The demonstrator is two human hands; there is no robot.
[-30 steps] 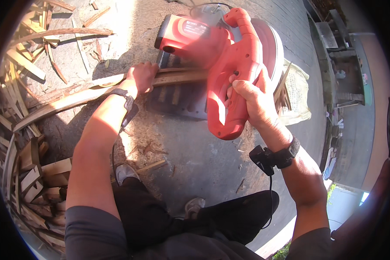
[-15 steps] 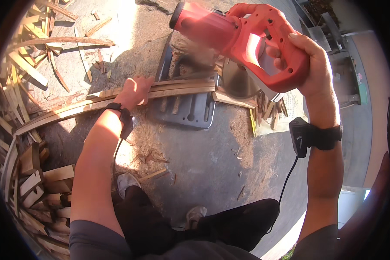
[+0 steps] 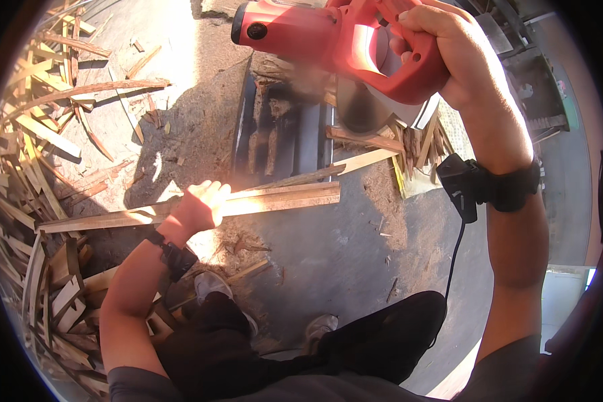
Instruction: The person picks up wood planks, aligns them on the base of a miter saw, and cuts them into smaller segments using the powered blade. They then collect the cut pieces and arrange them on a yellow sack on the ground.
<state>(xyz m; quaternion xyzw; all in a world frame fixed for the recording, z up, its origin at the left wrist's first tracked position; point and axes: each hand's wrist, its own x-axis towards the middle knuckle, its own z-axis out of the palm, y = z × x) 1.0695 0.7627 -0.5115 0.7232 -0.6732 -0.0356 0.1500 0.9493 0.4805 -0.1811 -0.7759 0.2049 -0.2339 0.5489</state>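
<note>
Wooden strips (image 3: 281,201), pale and lying flush side by side, stretch almost straight across the view in front of the person, with their long axis running left to right and climbing slightly toward the right. Their squared right end points past the near right corner of the grey saw base (image 3: 307,130); the left end points to the scrap pile (image 3: 63,285) and reaches its edge. I cannot tell whether the strips touch the base or hang just clear of its near edge.

The left grip (image 3: 204,204) is clamped over the strips from above, around the middle of their length, knuckles up. A thinner strip (image 3: 365,161) emerges behind them and slants up to the right, toward a bundle of offcuts (image 3: 432,144) on a pale sheet (image 3: 419,187).

The right grip (image 3: 465,60) is closed around the looped handle (image 3: 417,67) of a red saw (image 3: 368,50), which is at the top of the view, over the far right part of the base. Its motor barrel (image 3: 285,28) points left, black cap outermost, roughly in line with the strips. A blurred dark disc (image 3: 363,107) shows below the saw body.

Sawdust (image 3: 375,201) is scattered over the grey floor (image 3: 328,261). Black straps circle both wrists, and a cable (image 3: 455,261) hangs from the right one (image 3: 506,187).
</note>
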